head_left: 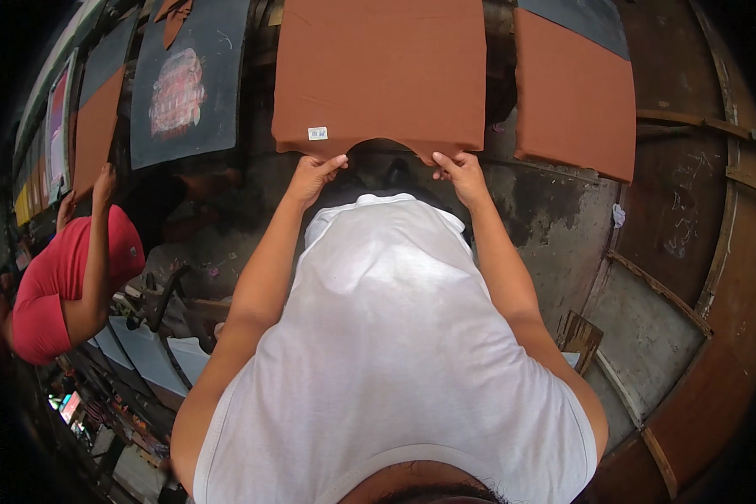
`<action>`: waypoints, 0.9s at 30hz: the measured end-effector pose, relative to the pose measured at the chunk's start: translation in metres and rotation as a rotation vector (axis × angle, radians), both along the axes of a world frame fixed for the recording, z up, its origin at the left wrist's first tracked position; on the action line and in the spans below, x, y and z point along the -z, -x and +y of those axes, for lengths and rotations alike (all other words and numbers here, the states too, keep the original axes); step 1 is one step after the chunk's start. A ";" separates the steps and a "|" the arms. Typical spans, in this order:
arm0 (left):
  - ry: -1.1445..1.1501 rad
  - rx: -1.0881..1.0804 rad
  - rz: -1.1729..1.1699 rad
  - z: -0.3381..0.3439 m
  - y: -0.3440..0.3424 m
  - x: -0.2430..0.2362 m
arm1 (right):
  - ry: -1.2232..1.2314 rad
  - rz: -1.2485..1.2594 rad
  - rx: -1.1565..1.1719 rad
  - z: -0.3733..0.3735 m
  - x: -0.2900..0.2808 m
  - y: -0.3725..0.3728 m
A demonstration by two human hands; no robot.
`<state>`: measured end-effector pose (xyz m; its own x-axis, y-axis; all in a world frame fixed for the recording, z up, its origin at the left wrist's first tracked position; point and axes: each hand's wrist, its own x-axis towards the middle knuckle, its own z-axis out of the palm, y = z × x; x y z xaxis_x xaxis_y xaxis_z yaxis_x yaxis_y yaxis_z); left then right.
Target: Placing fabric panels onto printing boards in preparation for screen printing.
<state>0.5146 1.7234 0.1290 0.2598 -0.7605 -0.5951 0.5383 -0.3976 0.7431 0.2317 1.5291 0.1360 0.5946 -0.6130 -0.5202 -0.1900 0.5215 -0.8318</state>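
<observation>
A rust-brown fabric piece point(380, 71) lies stretched smooth over a flat board in front of me. Its near edge has a curved cut-out in the middle, and a small white label point(317, 133) sits near its left corner. My left hand point(317, 176) pinches the near edge left of the curve, thumb on top. On the other side of the curve, my right hand point(462, 175) pinches the same edge between thumb and fingers. The board beneath the fabric is hidden.
Another brown fabric piece point(573, 97) covers a board to the right. At left stands a dark board point(189, 84) with a reddish print stain. Beyond it, a person in a red shirt point(76, 277) holds brown fabric on a board. Wooden panels point(676, 197) line the right side.
</observation>
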 end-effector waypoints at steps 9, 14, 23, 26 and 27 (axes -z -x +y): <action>0.033 -0.002 0.080 0.008 0.003 -0.002 | 0.078 0.008 -0.030 0.004 -0.020 0.004; 0.087 -0.198 0.028 0.022 0.004 -0.001 | -0.099 -0.091 0.125 0.010 -0.003 0.015; 0.127 -0.784 0.343 0.021 -0.027 -0.013 | -0.273 -0.240 0.619 -0.004 -0.004 0.022; 0.114 -0.799 0.310 0.021 -0.027 -0.015 | -0.279 -0.232 0.626 -0.003 -0.005 0.019; 0.117 -0.803 0.310 0.021 -0.026 -0.015 | -0.269 -0.248 0.628 -0.003 -0.006 0.018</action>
<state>0.5402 1.7447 0.1442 0.5831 -0.4776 -0.6572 0.8082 0.2592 0.5287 0.2136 1.5260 0.1417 0.2922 -0.7476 -0.5964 0.3902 0.6625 -0.6394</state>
